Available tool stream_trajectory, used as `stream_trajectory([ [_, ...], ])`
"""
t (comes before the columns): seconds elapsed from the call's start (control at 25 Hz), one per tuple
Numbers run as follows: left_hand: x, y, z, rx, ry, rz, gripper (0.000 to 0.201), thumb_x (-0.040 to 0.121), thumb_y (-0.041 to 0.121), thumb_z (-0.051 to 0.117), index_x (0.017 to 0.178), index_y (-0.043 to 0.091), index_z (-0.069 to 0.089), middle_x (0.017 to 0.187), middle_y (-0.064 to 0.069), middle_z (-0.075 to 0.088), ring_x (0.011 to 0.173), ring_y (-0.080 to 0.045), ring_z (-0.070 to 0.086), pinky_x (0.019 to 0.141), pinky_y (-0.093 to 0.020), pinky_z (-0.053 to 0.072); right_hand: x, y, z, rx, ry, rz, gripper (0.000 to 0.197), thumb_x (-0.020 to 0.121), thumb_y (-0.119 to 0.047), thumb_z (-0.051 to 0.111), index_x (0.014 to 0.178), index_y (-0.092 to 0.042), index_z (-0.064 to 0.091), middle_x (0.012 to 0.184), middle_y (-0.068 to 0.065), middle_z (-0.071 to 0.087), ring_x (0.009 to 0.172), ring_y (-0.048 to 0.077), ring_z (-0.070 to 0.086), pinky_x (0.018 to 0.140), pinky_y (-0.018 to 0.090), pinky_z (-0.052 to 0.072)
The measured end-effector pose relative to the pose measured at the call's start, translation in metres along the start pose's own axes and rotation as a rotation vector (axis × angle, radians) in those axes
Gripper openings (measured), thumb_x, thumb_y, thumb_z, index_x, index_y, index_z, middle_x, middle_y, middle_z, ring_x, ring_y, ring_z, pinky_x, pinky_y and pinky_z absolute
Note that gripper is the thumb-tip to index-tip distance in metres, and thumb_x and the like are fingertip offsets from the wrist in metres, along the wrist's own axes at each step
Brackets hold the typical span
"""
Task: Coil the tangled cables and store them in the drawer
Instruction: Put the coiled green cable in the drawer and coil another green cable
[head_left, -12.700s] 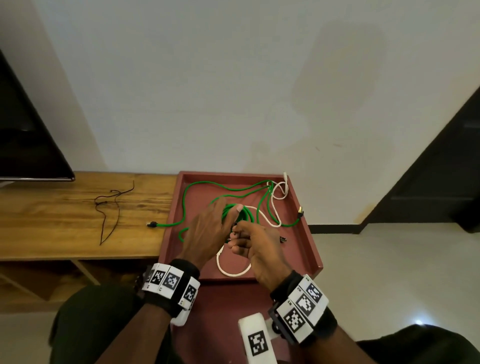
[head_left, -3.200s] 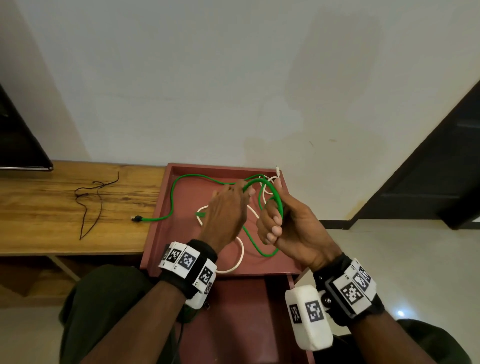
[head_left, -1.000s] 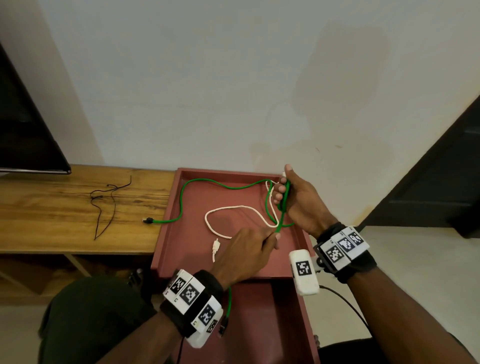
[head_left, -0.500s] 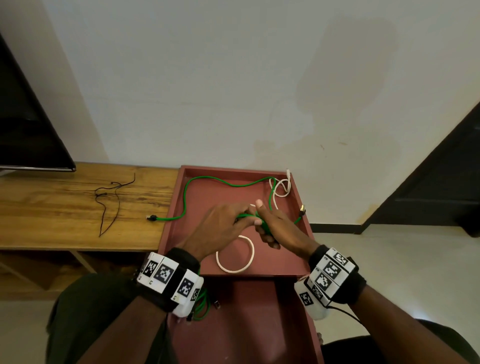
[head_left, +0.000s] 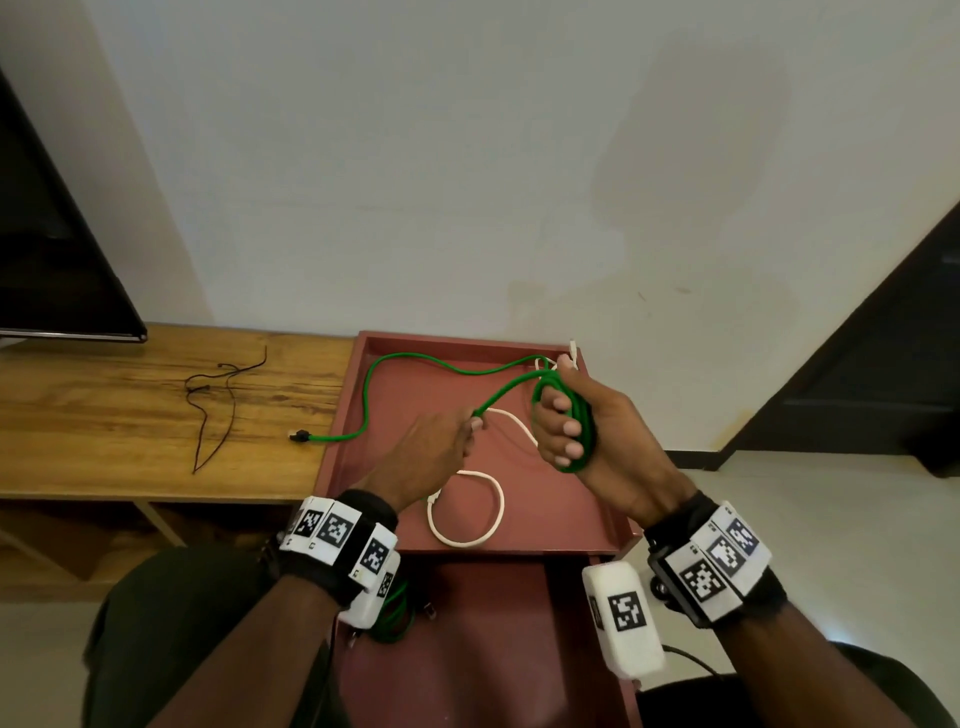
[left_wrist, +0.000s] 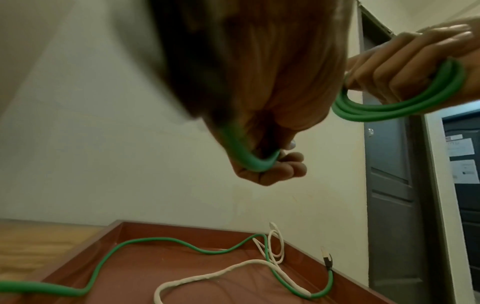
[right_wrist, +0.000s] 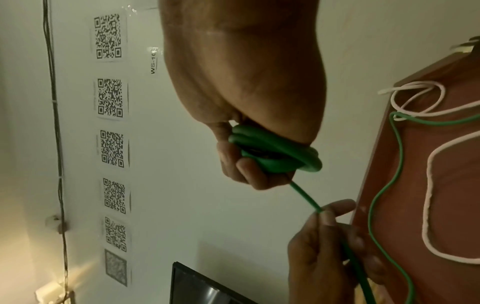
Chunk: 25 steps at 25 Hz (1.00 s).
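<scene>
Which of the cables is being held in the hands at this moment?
The green cable: right hand holds its coil, left hand pinches its strand. The white cable lies untouched.

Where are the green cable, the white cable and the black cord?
green cable (head_left: 576, 415), head view, on the coil wound round the right hand's fingers
white cable (head_left: 467, 512), head view, on its near loop
black cord (head_left: 218, 400), head view, on its middle stretch

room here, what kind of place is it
Probably a living room set up for recording: a dark screen on a low wooden unit, and QR code sheets taped to the wall.
</scene>
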<state>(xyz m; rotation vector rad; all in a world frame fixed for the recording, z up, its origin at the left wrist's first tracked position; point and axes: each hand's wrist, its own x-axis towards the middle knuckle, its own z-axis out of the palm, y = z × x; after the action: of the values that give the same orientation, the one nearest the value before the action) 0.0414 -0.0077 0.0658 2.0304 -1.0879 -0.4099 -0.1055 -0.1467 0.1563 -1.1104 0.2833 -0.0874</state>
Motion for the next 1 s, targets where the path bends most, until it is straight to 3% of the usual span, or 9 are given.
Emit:
stream_trajectory([
  [0.12, -0.001, 0.006, 0.009, 0.154, 0.002, 0.028, 0.023, 0.099, 0.004, 0.043, 0.108, 0.005, 0.064, 0.090, -0.013, 0.068, 0.083, -0.032, 0.063, 0.067, -0.030, 0.040, 0.010, -0.004, 0.004, 0.023, 0.045, -0.071, 0.043, 0.104, -0.045, 0.043, 0.072, -0.015, 0.045, 0.059, -0.001, 0.035, 0.046, 0.011, 0.035, 0.047, 0.025, 0.037],
  [0.32, -0.014, 0.016, 0.039, 0.482, -0.170, 0.120, 0.026, 0.099, 0.009, 0.038, 0.115, 0.005, 0.057, 0.108, -0.017, 0.063, 0.092, -0.037, 0.062, 0.078, -0.048, 0.047, 0.035, -0.014, -0.001, 0.128, 0.173, -0.120, 0.043, 0.104, -0.046, 0.042, 0.074, -0.016, 0.047, 0.058, -0.002, 0.041, 0.047, 0.012, 0.041, 0.051, 0.025, 0.038],
  [0.44, -0.028, 0.030, 0.054, 0.571, -0.193, 0.172, 0.027, 0.103, 0.025, 0.032, 0.113, 0.009, 0.052, 0.101, -0.015, 0.063, 0.088, -0.036, 0.062, 0.060, -0.039, 0.042, 0.047, -0.013, -0.009, 0.163, 0.246, -0.140, 0.042, 0.104, -0.045, 0.043, 0.074, -0.015, 0.047, 0.061, 0.000, 0.043, 0.052, 0.015, 0.042, 0.055, 0.026, 0.039],
  [0.56, -0.040, 0.046, 0.057, 0.714, -0.166, 0.245, 0.032, 0.105, 0.034, 0.027, 0.105, 0.012, 0.051, 0.093, -0.010, 0.063, 0.077, -0.031, 0.063, 0.043, -0.033, 0.015, 0.052, 0.001, -0.016, 0.144, 0.290, -0.144, 0.041, 0.104, -0.042, 0.045, 0.075, -0.012, 0.048, 0.063, 0.003, 0.045, 0.056, 0.017, 0.044, 0.059, 0.028, 0.043],
  [0.6, -0.041, 0.049, 0.053, 0.734, -0.148, 0.298, 0.031, 0.105, 0.033, 0.028, 0.101, 0.013, 0.051, 0.091, -0.009, 0.063, 0.072, -0.029, 0.063, 0.042, -0.033, 0.014, 0.053, 0.005, -0.018, 0.075, 0.306, -0.147, 0.041, 0.104, -0.041, 0.046, 0.075, -0.012, 0.049, 0.062, 0.003, 0.047, 0.055, 0.018, 0.047, 0.058, 0.028, 0.044],
  [0.72, -0.033, 0.043, 0.039, 0.630, -0.106, 0.513, 0.025, 0.102, 0.022, 0.044, 0.087, 0.008, 0.058, 0.079, -0.010, 0.061, 0.055, -0.030, 0.058, 0.039, -0.035, 0.036, 0.057, 0.016, -0.025, -0.295, 0.334, -0.197, 0.041, 0.104, -0.038, 0.047, 0.073, -0.012, 0.049, 0.058, 0.002, 0.049, 0.049, 0.020, 0.050, 0.050, 0.028, 0.044],
  [0.8, -0.027, 0.035, 0.034, 0.684, -0.073, 0.567, 0.035, 0.103, 0.025, 0.034, 0.088, 0.007, 0.060, 0.078, -0.009, 0.058, 0.051, -0.030, 0.056, 0.041, -0.039, 0.047, 0.057, 0.022, -0.026, -0.609, 0.308, -0.234, 0.048, 0.105, -0.038, 0.046, 0.068, -0.009, 0.051, 0.057, 0.007, 0.051, 0.049, 0.022, 0.050, 0.050, 0.027, 0.043],
  [0.88, -0.025, 0.034, 0.028, 0.684, -0.043, 0.532, 0.052, 0.103, 0.041, 0.014, 0.104, 0.011, 0.057, 0.086, -0.006, 0.058, 0.059, -0.029, 0.059, 0.049, -0.045, 0.050, 0.055, 0.030, -0.024, -0.884, 0.279, -0.236, 0.049, 0.105, -0.037, 0.046, 0.068, -0.005, 0.051, 0.059, 0.009, 0.052, 0.051, 0.020, 0.049, 0.053, 0.026, 0.043],
  [1.0, -0.025, 0.033, 0.012, 0.533, 0.019, 0.516, 0.033, 0.100, 0.038, 0.029, 0.106, 0.020, 0.056, 0.097, -0.001, 0.060, 0.077, -0.023, 0.063, 0.061, -0.042, 0.053, 0.051, 0.041, -0.020, -1.042, 0.192, -0.203, 0.049, 0.105, -0.037, 0.045, 0.070, -0.003, 0.047, 0.058, 0.009, 0.048, 0.051, 0.017, 0.045, 0.056, 0.033, 0.042],
])
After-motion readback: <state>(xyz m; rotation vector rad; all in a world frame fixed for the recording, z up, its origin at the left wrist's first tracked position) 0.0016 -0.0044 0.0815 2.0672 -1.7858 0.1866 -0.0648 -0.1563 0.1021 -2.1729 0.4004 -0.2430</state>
